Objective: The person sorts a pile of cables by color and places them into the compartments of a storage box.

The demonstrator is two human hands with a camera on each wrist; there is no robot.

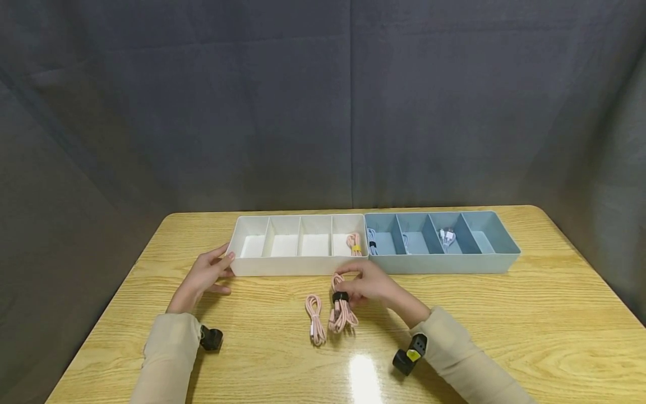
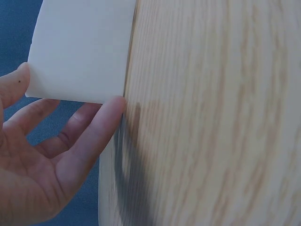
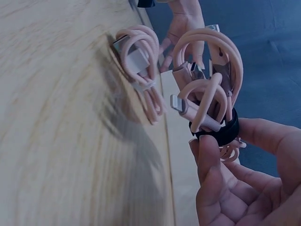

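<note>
My right hand (image 1: pixel 370 279) pinches a coiled pink charging cable (image 1: pixel 344 318) by its black strap (image 3: pixel 225 133), just above the table in front of the white divided box (image 1: pixel 292 266). The cable's loops and metal connectors stick out past the fingers in the right wrist view. Left of it, a second coiled pink cable (image 1: pixel 315 322) lies on the table. My left hand (image 1: pixel 206 272) touches the left end of the white box. In the left wrist view, its thumb is at one edge of the end wall (image 2: pixel 80 52) and another fingertip is at the lower corner.
A pink cable with a yellow strap (image 1: pixel 355 247) lies in the white box's rightmost compartment. A blue divided box (image 1: pixel 444 264) adjoins on the right, with light blue cables (image 1: pixel 372 241) and a white cable (image 1: pixel 446 237) inside. Behind the wooden table (image 1: pixel 555 314) hangs a dark curtain (image 1: pixel 252 112).
</note>
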